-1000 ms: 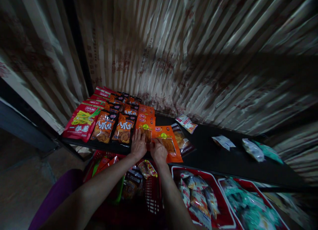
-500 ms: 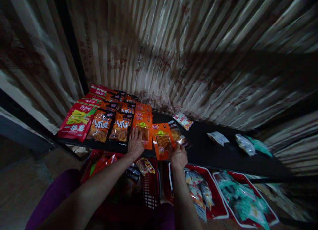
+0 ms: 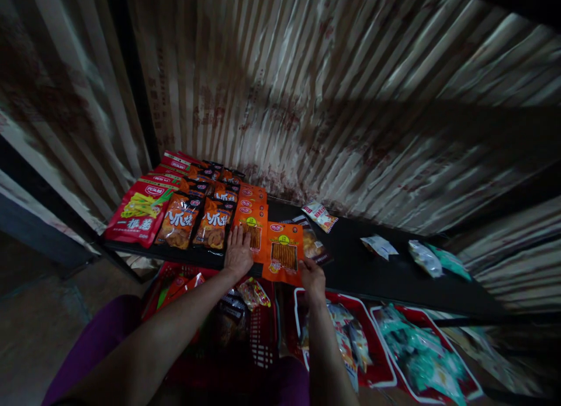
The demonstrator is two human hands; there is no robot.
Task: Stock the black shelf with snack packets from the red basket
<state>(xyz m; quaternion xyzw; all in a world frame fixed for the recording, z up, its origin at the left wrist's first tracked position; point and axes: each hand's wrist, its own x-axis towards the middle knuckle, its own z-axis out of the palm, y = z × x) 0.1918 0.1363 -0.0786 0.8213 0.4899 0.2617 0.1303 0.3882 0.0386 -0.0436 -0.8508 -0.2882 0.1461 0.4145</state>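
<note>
I see the left hand [image 3: 239, 255] lying flat, its grip unclosed, on the front orange snack packet [image 3: 258, 232] on my black shelf [image 3: 359, 266]. Just right of it, at the shelf's front, the right hand [image 3: 312, 276] touches a 2nd orange packet's [image 3: 284, 254] right edge; I cannot tell whether its grip pinches.
</note>
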